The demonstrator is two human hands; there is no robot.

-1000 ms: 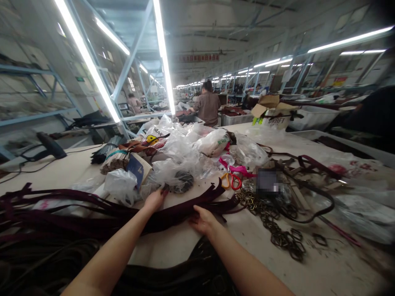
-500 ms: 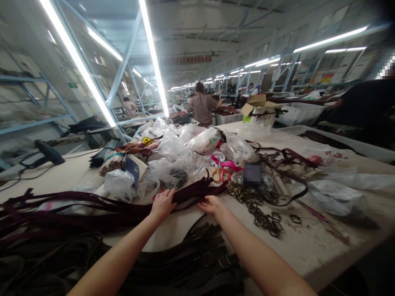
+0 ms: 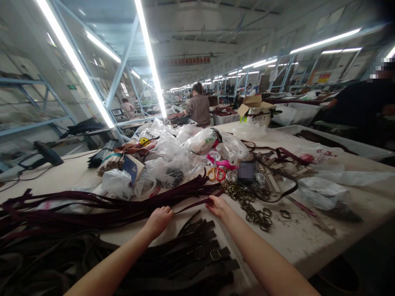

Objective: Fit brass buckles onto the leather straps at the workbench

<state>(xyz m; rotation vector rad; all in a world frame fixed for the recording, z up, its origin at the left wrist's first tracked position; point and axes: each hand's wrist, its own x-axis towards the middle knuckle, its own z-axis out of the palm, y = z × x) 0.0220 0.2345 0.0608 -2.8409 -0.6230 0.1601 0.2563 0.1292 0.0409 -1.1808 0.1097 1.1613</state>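
A narrow dark maroon strap (image 3: 191,205) runs between my two hands, apart from the front of the bundle. My left hand (image 3: 159,220) is closed on its left part. Near its other end my right hand (image 3: 218,206) pinches it between thumb and fingers. Behind them the bundle of maroon straps (image 3: 123,205) stretches across the table to the left, its ends fanned out. Dark straps with metal buckles (image 3: 203,253) lie in a pile below my hands. Just beyond my right hand are a heap of brass-coloured rings (image 3: 247,203) and scissors with orange and red handles (image 3: 216,174).
Clear plastic bags (image 3: 173,150) are heaped along the middle of the table (image 3: 296,242). A heat gun or similar black tool (image 3: 47,154) stands at left. An open carton (image 3: 255,112) and white bins (image 3: 296,113) are behind. Co-workers (image 3: 198,107) are further back and at right.
My left hand has come off the bundle and moved nearer to me. A single strap is now drawn out between both hands. The view has shifted slightly.
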